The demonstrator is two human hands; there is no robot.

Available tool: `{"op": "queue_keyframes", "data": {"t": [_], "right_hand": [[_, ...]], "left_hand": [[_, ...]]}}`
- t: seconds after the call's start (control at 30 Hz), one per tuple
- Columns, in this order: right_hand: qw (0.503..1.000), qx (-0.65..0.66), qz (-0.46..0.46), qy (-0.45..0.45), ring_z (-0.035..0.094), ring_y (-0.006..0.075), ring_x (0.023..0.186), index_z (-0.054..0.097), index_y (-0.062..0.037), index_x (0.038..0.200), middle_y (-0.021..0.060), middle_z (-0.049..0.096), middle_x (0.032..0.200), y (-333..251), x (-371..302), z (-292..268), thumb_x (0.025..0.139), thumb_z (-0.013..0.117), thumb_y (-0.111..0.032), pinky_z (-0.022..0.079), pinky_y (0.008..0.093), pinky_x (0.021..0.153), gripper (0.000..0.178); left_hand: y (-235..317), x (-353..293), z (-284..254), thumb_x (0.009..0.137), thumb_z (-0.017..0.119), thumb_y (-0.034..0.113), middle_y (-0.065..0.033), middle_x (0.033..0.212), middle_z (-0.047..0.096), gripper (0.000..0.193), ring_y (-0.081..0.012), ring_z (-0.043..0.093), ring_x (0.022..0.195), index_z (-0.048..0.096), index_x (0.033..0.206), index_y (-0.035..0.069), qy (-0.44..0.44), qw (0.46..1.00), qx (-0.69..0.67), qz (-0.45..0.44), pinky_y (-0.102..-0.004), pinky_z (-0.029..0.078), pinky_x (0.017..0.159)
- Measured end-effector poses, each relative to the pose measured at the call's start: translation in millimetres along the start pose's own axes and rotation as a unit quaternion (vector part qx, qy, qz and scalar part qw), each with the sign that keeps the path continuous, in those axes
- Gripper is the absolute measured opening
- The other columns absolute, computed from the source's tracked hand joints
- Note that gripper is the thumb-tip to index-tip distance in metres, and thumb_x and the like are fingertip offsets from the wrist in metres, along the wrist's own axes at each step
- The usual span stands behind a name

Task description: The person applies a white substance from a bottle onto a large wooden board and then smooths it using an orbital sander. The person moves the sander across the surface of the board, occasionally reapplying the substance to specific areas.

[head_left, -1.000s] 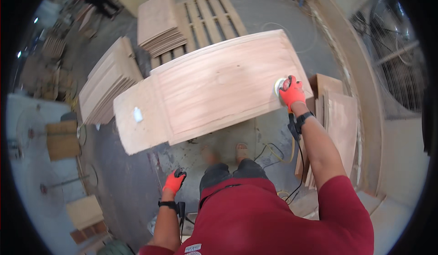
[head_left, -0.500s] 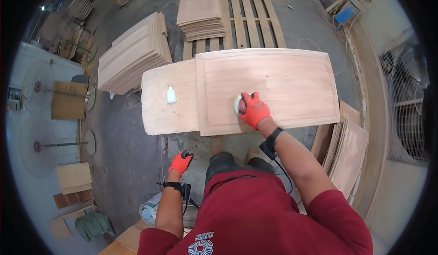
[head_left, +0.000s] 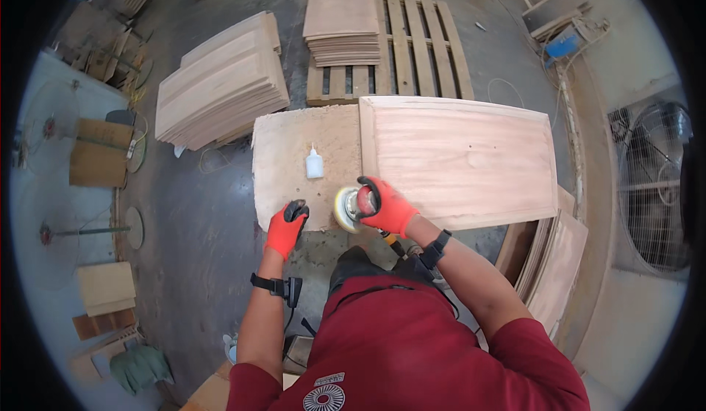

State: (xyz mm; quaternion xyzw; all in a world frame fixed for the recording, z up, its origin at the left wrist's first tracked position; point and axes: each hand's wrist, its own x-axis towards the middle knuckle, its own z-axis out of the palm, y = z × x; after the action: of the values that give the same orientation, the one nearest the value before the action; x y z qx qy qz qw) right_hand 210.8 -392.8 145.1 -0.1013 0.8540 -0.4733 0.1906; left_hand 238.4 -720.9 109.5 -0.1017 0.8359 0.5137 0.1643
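Fingers of your right hand, in a red glove with black finger ends, are wrapped around the red top of a round sander. You hold the sander over the near edge of the worn, rough-edged board, just left of the near left corner of the wood panel. Its pale yellow pad is tilted toward your left; you cannot tell from this view whether the pad touches the board. A yellow and black fitting runs down from the sander below your wrist.

Your left hand, gloved the same way, is near the board's near left corner, well apart from the sander. Its fingers are curled in, but you cannot tell whether they grip anything or touch the board.

On the board, between your hands and beyond them, is a small white bottle, its nozzle pointing away from you. The panel, bordered by a raised frame, extends to your right, beside the bare part of the board.

Past the board you have a stack of panels at the left and another pile on a slatted pallet. More panels lean at your right, near a large caged fan.
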Motion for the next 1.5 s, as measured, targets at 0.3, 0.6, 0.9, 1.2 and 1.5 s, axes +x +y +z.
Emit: {"op": "queue_keyframes", "data": {"t": [0.3, 0.6, 0.9, 1.2, 1.5], "right_hand": [[0.968, 0.166, 0.031, 0.184, 0.061, 0.0244, 0.124, 0.051, -0.0045, 0.144, 0.0123, 0.064, 0.131, 18, -15, -80, 0.075, 0.088, -0.019, 0.048, 0.0370, 0.107, 0.079], [0.990, 0.060, -0.058, 0.116, 0.064, 0.0320, 0.123, 0.054, -0.0059, 0.143, 0.0180, 0.065, 0.132, -25, -51, -92, 0.070, 0.092, -0.026, 0.051, 0.0405, 0.105, 0.085], [0.975, 0.136, -0.141, -0.105, 0.060, 0.0254, 0.129, 0.049, -0.0058, 0.148, 0.0140, 0.063, 0.136, 8, -77, -67, 0.074, 0.090, -0.022, 0.047, 0.0380, 0.109, 0.087], [0.954, 0.010, -0.182, -0.236, 0.063, 0.0302, 0.124, 0.046, -0.0055, 0.147, 0.0180, 0.065, 0.129, -20, -87, -42, 0.075, 0.086, -0.026, 0.050, 0.0391, 0.104, 0.085], [0.833, 0.172, -0.086, -0.520, 0.060, 0.0209, 0.122, 0.058, -0.0012, 0.138, 0.0099, 0.065, 0.131, -25, -43, -50, 0.102, 0.064, -0.020, 0.044, 0.0353, 0.108, 0.041]], "left_hand": [[100, 41, 80, 0.108, 0.048, 0.023, -0.0095, 0.123, 0.071, 0.040, -0.0173, 0.067, 0.108, 0.062, 0.137, -0.001, -0.251, 0.924, -0.282, 0.057, -0.0323, 0.053, 0.098], [122, 17, 123, 0.110, 0.049, 0.044, -0.0097, 0.110, 0.072, 0.051, -0.0151, 0.068, 0.098, 0.064, 0.131, 0.000, -0.250, 0.933, -0.250, -0.060, -0.0340, 0.057, 0.087], [104, -120, 110, 0.105, 0.063, 0.034, -0.0084, 0.097, 0.075, 0.040, -0.0141, 0.070, 0.082, 0.069, 0.121, -0.001, -0.162, 0.955, -0.241, -0.054, -0.0313, 0.057, 0.072], [99, -247, 189, 0.094, 0.070, 0.019, -0.0089, 0.101, 0.076, 0.026, -0.0165, 0.068, 0.091, 0.072, 0.116, 0.004, 0.145, 0.976, -0.162, -0.025, -0.0367, 0.054, 0.084], [193, -305, 240, 0.085, 0.074, 0.017, -0.0170, 0.090, 0.074, 0.037, -0.0311, 0.070, 0.079, 0.071, 0.119, 0.004, 0.325, 0.942, -0.058, -0.054, -0.0399, 0.055, 0.075]]}}
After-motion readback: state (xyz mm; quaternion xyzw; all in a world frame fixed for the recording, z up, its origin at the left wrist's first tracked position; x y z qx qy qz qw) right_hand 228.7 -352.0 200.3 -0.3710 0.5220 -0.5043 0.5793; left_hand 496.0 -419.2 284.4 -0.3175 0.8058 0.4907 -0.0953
